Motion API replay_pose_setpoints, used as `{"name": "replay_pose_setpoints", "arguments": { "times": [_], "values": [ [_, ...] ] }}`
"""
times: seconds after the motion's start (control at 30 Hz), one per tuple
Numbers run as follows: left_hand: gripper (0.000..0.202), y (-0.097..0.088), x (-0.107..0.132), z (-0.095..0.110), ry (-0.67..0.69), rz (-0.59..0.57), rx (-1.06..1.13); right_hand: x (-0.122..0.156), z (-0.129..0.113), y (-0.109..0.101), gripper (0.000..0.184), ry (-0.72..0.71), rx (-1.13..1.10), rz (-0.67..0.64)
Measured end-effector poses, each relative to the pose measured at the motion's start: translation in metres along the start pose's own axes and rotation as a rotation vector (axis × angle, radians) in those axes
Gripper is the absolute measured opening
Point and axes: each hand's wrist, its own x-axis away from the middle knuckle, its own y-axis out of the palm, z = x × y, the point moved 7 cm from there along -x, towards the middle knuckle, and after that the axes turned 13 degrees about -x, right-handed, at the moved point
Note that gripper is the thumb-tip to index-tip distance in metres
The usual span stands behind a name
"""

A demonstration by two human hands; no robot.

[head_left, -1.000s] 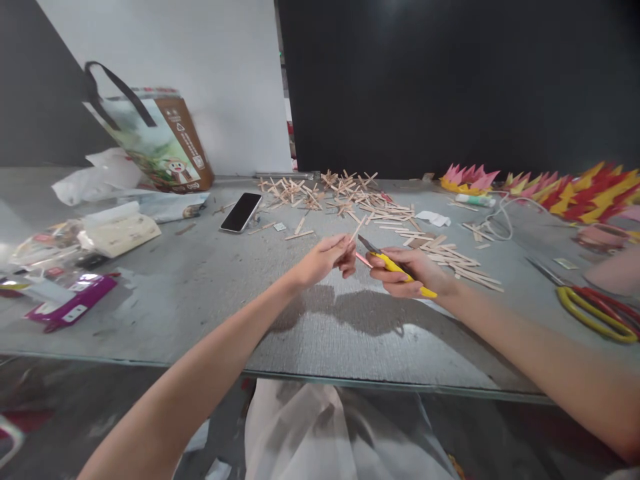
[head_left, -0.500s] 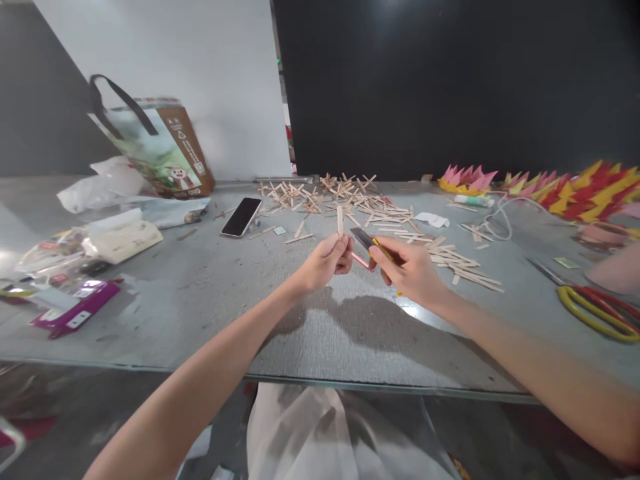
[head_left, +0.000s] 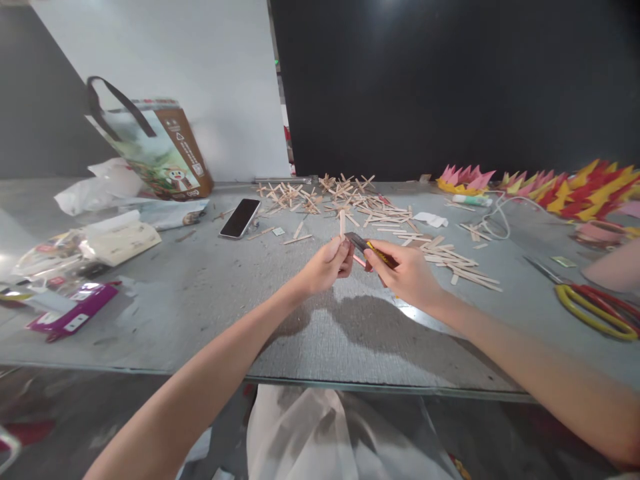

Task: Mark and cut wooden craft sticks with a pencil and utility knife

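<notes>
My left hand (head_left: 330, 262) is closed around a flat wooden craft stick (head_left: 343, 223), whose upper end stands upright above the fingers. My right hand (head_left: 403, 265) grips a utility knife (head_left: 374, 251) with a dark blade and a black-and-yellow body. The blade tip lies right beside the stick, just above my left fingers; whether it touches the wood I cannot tell. A thin pinkish strip (head_left: 359, 261) shows between the two hands; which hand holds it is unclear. Behind them, loose craft sticks (head_left: 463, 267) and crossed stick pieces (head_left: 293, 195) are spread over the grey table (head_left: 200, 300).
A phone (head_left: 241, 218) lies left of the sticks. Farther left are a shopping bag (head_left: 167, 153), plastic packaging and a purple packet (head_left: 75, 312). To the right lie scissors (head_left: 595, 310), a glue stick (head_left: 471, 200), a white cord, and folded-paper pieces (head_left: 585, 191). Another person's arm (head_left: 613, 267) rests at the right edge.
My right hand has moved slightly left, bringing the knife blade closer to the stick. My left hand stays nearly in place with the stick.
</notes>
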Motion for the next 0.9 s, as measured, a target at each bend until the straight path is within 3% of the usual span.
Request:
{"name": "replay_pose_setpoints", "arguments": {
  "times": [0.17, 0.33, 0.47, 0.63, 0.9],
  "values": [
    [0.048, -0.005, 0.001, -0.008, 0.001, 0.032, -0.155, 0.001, -0.004, 0.001, 0.036, -0.063, 0.039, 0.028],
    [0.044, -0.013, 0.003, -0.017, -0.029, 0.084, -0.409, 0.001, -0.002, 0.003, 0.038, -0.026, 0.056, 0.013],
    [0.046, -0.011, 0.002, -0.019, -0.067, 0.062, -0.281, 0.001, 0.004, 0.002, 0.038, 0.022, -0.058, 0.003],
    [0.049, -0.003, 0.002, -0.009, -0.051, -0.079, -0.032, 0.000, 0.012, 0.000, 0.038, 0.110, -0.168, -0.027],
    [0.044, -0.004, 0.005, 0.003, -0.043, -0.221, 0.065, -0.003, 0.018, 0.002, 0.036, 0.214, -0.420, -0.106]
  ]
}}
